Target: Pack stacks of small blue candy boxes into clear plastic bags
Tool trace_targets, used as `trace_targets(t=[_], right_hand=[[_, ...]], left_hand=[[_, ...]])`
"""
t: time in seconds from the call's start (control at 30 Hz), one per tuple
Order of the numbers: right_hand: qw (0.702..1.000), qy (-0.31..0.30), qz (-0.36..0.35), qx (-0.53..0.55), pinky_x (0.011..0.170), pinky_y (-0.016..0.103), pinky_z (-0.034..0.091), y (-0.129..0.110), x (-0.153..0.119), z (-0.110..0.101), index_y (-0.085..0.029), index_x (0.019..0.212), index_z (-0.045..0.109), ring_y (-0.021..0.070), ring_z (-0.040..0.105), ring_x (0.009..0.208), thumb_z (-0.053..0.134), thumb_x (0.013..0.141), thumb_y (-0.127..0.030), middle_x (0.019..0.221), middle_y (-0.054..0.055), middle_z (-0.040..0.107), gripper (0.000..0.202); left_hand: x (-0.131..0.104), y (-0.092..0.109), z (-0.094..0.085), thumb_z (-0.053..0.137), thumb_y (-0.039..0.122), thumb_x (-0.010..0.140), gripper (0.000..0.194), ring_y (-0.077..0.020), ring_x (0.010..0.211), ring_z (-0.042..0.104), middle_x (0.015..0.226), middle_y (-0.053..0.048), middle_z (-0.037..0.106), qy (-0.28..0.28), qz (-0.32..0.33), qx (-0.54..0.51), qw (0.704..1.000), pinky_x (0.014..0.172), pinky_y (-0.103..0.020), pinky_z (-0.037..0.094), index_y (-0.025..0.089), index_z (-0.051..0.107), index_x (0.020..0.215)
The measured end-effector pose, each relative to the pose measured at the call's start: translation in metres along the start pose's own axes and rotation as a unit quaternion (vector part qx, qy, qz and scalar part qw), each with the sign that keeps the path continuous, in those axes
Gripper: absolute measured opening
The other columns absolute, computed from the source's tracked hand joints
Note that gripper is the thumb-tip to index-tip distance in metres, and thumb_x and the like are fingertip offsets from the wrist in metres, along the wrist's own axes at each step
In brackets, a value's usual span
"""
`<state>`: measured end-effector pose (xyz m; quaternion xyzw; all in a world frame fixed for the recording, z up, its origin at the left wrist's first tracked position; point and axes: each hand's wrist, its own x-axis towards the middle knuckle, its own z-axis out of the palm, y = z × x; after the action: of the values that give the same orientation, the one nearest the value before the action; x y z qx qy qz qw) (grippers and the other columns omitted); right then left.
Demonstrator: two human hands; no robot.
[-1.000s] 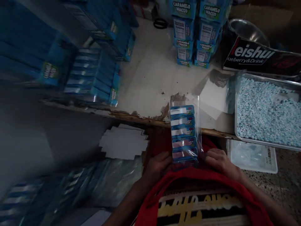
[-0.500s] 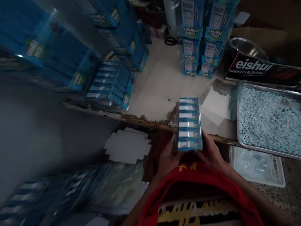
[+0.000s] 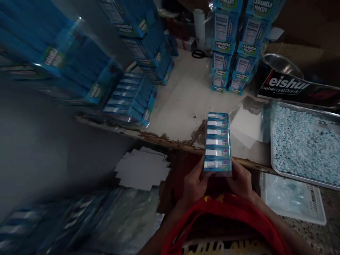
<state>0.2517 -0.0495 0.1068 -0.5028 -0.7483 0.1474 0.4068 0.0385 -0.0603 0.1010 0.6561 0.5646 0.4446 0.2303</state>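
A pack of blue candy boxes [image 3: 217, 142], several in a row under clear plastic wrap, sits between my two hands at the front edge of the table. My left hand [image 3: 194, 183] grips its near left side, and my right hand [image 3: 241, 179] grips the near right side. Some of the fingertips are hidden by the pack. Its far part reaches over the white table [image 3: 176, 106]. To the right of the pack lie clear plastic sheets or bags [image 3: 245, 122].
Wrapped blue packs [image 3: 130, 99] stand stacked at left, with taller stacks [image 3: 221, 60] at the back. Black-handled scissors [image 3: 198, 54] lie behind. On the right are a metal tray [image 3: 305, 141] of small blue and white candies and a black box [image 3: 287, 83]. Flat white cardboard pieces [image 3: 143, 168] lie below.
The pack has shifted slightly right and down in the picture, as has the whole scene. Both hands still hold it, now more along its sides near the close end.
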Motion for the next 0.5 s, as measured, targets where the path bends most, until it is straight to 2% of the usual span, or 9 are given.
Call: trace_targets(t=[0.17,0.23,0.3,0.37,0.4,0.43,0.5], right_hand=[[1.0,0.028,-0.003,-0.009,0.092,0.033,0.069,0.0,0.003,0.007,-0.019,0.147,0.066,0.0245,0.082,0.107,0.062,0.095,-0.018,0.127,0.011,0.08,0.052],[1.0,0.019,0.002,-0.007,0.092,0.035,0.069,0.0,0.002,0.003,-0.02,0.147,0.066,0.0257,0.082,0.107,0.063,0.097,-0.02,0.126,0.012,0.081,0.051],[0.999,-0.021,0.031,0.015,0.095,0.04,0.069,0.0,0.0,-0.009,-0.021,0.15,0.064,0.029,0.081,0.112,0.072,0.095,-0.028,0.13,0.013,0.079,0.056],[0.99,-0.068,0.089,0.087,0.1,0.045,0.068,0.003,-0.001,-0.026,-0.025,0.156,0.058,0.032,0.078,0.12,0.083,0.09,-0.041,0.135,0.013,0.077,0.072],[0.98,-0.079,0.12,0.14,0.101,0.047,0.067,0.006,0.001,-0.034,-0.027,0.159,0.055,0.0325,0.077,0.122,0.083,0.091,-0.049,0.139,0.013,0.075,0.077],[0.967,-0.074,0.148,0.195,0.103,0.049,0.066,0.01,0.004,-0.039,-0.028,0.16,0.052,0.0322,0.075,0.125,0.077,0.095,-0.056,0.142,0.013,0.073,0.075],[0.942,-0.021,0.18,0.284,0.112,0.053,0.062,0.02,0.016,-0.038,-0.03,0.162,0.049,0.0305,0.069,0.138,0.052,0.109,-0.06,0.155,0.014,0.064,0.061]], left_hand=[[0.004,-0.002,0.006,0.064,0.029,0.104,0.049,-0.0301,0.111,0.081,0.128,-0.016,0.079,0.029,0.078,0.03,0.996,0.096,-0.034,0.068,0.016,0.068,0.151],[0.003,-0.003,0.003,0.063,0.03,0.104,0.05,-0.0305,0.12,0.078,0.136,-0.015,0.076,0.012,0.062,0.01,0.998,0.103,-0.037,0.066,0.021,0.067,0.154],[0.002,-0.003,-0.008,0.073,0.043,0.099,0.065,-0.0329,0.132,0.072,0.147,-0.013,0.07,-0.036,-0.011,-0.039,0.999,0.112,-0.042,0.062,0.025,0.059,0.161],[0.007,-0.002,-0.025,0.085,0.067,0.083,0.106,-0.0374,0.146,0.061,0.161,-0.016,0.059,-0.078,-0.096,-0.14,0.982,0.119,-0.046,0.057,0.025,0.043,0.171],[0.012,-0.001,-0.032,0.085,0.078,0.076,0.123,-0.0386,0.152,0.054,0.167,-0.017,0.052,-0.079,-0.126,-0.201,0.968,0.122,-0.047,0.054,0.024,0.035,0.175],[0.02,0.002,-0.037,0.079,0.087,0.074,0.13,-0.0386,0.157,0.048,0.171,-0.019,0.045,-0.066,-0.144,-0.257,0.953,0.126,-0.048,0.049,0.023,0.029,0.176],[0.042,0.012,-0.038,0.063,0.092,0.084,0.12,-0.0353,0.165,0.035,0.177,-0.017,0.035,-0.023,-0.154,-0.321,0.934,0.134,-0.047,0.038,0.023,0.029,0.176]])
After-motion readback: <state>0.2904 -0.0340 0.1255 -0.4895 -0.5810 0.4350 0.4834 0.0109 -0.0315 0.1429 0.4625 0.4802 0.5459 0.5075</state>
